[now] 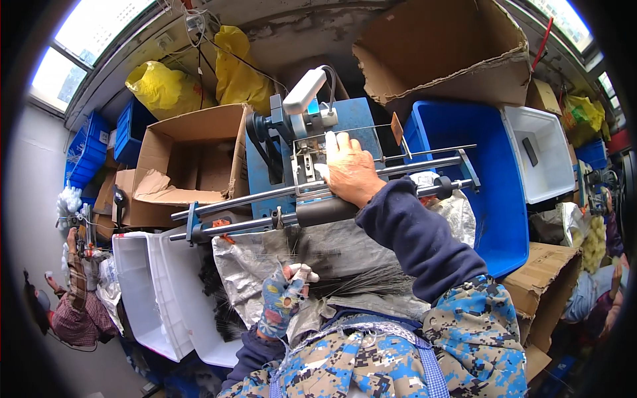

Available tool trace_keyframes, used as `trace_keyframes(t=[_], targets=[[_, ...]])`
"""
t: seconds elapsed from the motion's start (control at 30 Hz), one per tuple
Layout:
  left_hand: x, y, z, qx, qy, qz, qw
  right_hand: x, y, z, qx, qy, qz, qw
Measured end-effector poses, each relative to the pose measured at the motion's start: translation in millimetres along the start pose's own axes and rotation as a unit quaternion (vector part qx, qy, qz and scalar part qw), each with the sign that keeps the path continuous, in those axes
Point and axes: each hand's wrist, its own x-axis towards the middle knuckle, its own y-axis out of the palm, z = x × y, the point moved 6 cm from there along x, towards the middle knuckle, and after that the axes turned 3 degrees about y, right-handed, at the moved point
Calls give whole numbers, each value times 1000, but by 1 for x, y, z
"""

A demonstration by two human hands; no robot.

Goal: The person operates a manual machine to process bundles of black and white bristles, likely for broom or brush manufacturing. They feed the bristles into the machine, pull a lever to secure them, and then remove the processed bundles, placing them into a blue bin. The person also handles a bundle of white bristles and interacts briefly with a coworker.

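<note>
My right hand (350, 169) lies on the metal guide (306, 162) of a blue bench machine (355, 119). Its fingers are stretched out side by side and the thumb is apart, by the guide's slot. Below the machine's rails, my left hand (290, 282) has its fingers curled together, with white covers on some fingertips and a patterned sleeve on the wrist. A blurred dark bristly strand (303, 251) shows just above those fingers; whether they hold it is unclear. Many thin dark wires (365, 282) lie on the grey sheet (358, 249) over my lap.
Two steel rails (259, 197) cross in front of me. White bins (142, 292) with black bristly pieces (225, 318) stand left; a large blue bin (501, 232) and a white tray (537, 156) stand right. Cardboard boxes (149, 149) surround the machine. Other people sit at both sides.
</note>
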Motion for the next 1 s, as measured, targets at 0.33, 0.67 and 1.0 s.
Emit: trace_keyframes(t=[0.33, 0.67, 1.0], targets=[[0, -12, -11, 39, 42, -25, 998, -4, -9, -21, -31, -39, 28, 998], [4, 3, -20, -34, 60, -41, 997, 21, -41, -74, -189, -52, -18, 980], [-6, -5, -50, 179, 209, -67, 959, -114, -84, 25, 277, -210, 26, 937]])
